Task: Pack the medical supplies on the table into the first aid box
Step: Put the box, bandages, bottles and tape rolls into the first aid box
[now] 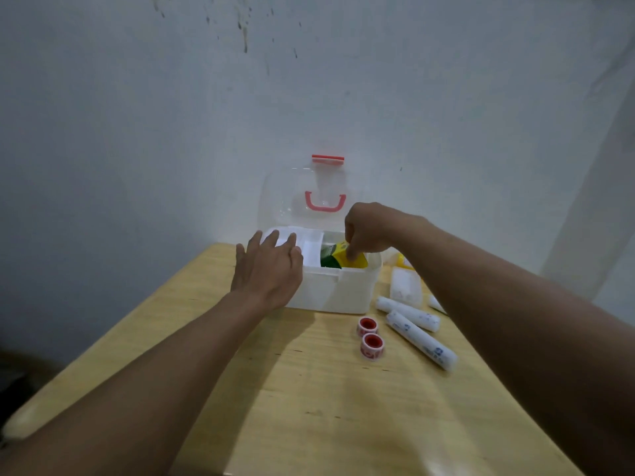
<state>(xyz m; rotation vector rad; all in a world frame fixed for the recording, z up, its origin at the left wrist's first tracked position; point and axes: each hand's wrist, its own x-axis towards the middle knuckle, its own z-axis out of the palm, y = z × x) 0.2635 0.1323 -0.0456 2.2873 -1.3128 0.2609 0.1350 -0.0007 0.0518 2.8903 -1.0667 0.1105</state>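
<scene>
1. While it is sitting tilted in the right-hand compartment of the first aid box (335,290), the yellow-and-green carton (345,258) is looking light and stiff-walled, likely a thin card pack that would dent if squeezed hard; its upper edge and corners are probably the best places to hold it.
2. The right hand (372,228) is reaching down from above, wrist arched, with fingertips (351,256) pinching the carton's top edge inside the box.
3. The left hand (268,269) is lying flat with fingers spread over the box's left rim and its white inner tray (311,245), apparently steadying the light plastic box, gripping nothing.
4. The clear lid (309,194) is standing open against the wall, its red handle (325,203) facing the person.
5. Still waiting on the wooden table (309,407), right of the box, are two wrapped bandage rolls (421,340), two red-cored tape rolls (369,336) and a clear packet (403,286); the rolls are probably soft and prone to rolling.
</scene>
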